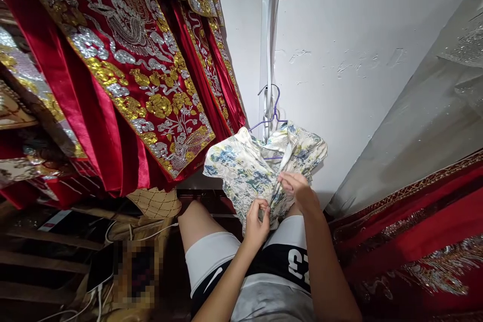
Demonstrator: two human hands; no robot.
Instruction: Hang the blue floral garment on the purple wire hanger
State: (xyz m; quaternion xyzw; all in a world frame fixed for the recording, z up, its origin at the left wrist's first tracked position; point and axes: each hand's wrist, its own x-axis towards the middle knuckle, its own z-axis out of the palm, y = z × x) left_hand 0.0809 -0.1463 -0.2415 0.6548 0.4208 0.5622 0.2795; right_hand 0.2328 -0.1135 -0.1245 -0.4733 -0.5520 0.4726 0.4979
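Where the floral garment (pixel 245 166) hangs: on a purple wire hanger (pixel 260 124) hooked to a white strap (pixel 268 35) on the wall, its hem just above the person's lap
Left hand (pixel 257 224): closed narrow, pinching the garment's front edge low down
Right hand (pixel 300 188): closed narrow, pinching the same edge a little higher, close to the left hand
Risk, hanger: a downward tug from both hands could likely slip the thin hook off the strap or tilt it, so that the garment slides off one shoulder
Risk, cloth: pulling the two pinches apart may strain the seam or fastening between them
Risk, surroundings: the red embroidered robes (pixel 132 75) hang near on the left; their raised metallic threadwork could snag the light fabric if it swings that way
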